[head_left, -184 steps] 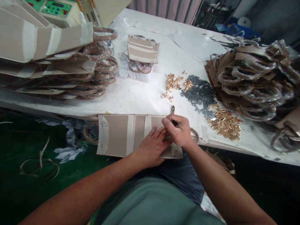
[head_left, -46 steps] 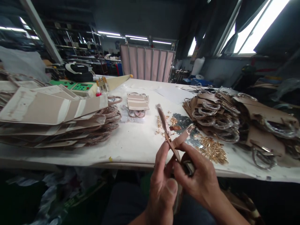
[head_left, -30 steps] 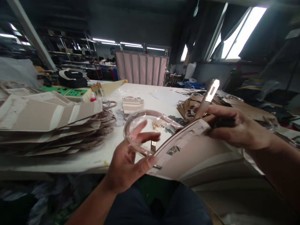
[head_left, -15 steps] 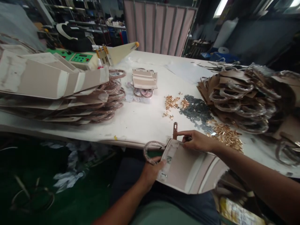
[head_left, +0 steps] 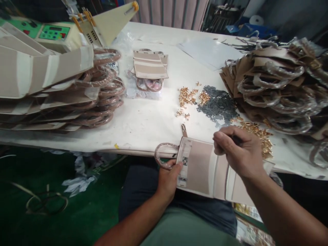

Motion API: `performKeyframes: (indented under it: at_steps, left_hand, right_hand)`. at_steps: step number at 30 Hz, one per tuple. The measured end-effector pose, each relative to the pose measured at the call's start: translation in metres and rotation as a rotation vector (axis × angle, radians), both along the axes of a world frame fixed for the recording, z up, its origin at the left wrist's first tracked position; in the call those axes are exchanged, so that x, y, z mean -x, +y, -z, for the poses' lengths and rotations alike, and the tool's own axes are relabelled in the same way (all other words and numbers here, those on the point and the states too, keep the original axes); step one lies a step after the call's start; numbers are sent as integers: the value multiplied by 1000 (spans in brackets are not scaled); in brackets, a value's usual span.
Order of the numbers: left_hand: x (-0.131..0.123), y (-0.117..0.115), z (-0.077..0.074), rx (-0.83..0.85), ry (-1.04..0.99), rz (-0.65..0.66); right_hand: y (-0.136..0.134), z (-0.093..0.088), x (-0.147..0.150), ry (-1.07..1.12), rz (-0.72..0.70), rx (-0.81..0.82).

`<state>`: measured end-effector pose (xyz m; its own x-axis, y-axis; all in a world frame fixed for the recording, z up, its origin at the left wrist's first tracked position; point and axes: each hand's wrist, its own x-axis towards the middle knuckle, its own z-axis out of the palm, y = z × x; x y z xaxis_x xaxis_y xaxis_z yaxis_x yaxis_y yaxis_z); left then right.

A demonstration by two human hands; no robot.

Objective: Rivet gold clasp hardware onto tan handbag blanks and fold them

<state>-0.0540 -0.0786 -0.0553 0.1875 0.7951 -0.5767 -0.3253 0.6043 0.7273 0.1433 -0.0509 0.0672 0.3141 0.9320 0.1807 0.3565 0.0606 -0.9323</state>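
Note:
A beige bag panel (head_left: 200,167) with a pale stripe lies across my lap and the table edge. My left hand (head_left: 169,179) grips its left end, thumb on top, beside a plastic-wrapped loop handle (head_left: 160,155). A small strap with a metal piece (head_left: 183,130) sticks out from the panel's top edge. Above the panel's right part, my right hand (head_left: 237,148) is raised with fingers curled together; whatever it may hold is hidden. Gold fasteners (head_left: 186,96), dark metal plates (head_left: 217,104) and gold pieces (head_left: 258,136) lie on the table past it.
Stacked panels with wrapped handles (head_left: 69,99) fill the left of the table (head_left: 146,119). Another heap of wrapped pieces (head_left: 279,89) stands at the right. A small stack (head_left: 150,65) lies mid-table, and a machine with green control panels (head_left: 53,32) stands behind.
My right hand has left the strap at the panel's top edge, moved right and lifted above the panel. My left hand still holds the left end. The camera view has shifted downward.

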Motion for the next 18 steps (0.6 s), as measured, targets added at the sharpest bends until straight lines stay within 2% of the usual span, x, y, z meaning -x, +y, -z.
performKeyframes:
  at_steps: [2,4,6,9,11,15,18]
  left_hand:
    - [-4,2,-1,-5,15,-8]
    - [-7,3,0,8,13,-17]
    - [-9,3,0,35,2,-33]
    - [-11,3,-1,71,-15,-59]
    - [-12,4,-2,86,-25,-72]
    - [-13,4,-4,96,-21,-76]
    - [-14,4,-4,101,-18,-70]
  right_hand:
    - [-7,4,18,297,-20,-84]
    - [-8,17,35,556,-22,-113]
    - [-5,33,46,705,31,-119]
    - [0,52,50,795,142,-133]
    - [3,59,45,842,194,-150]
    - [8,63,34,940,242,-151]
    - [8,64,36,912,238,-145]
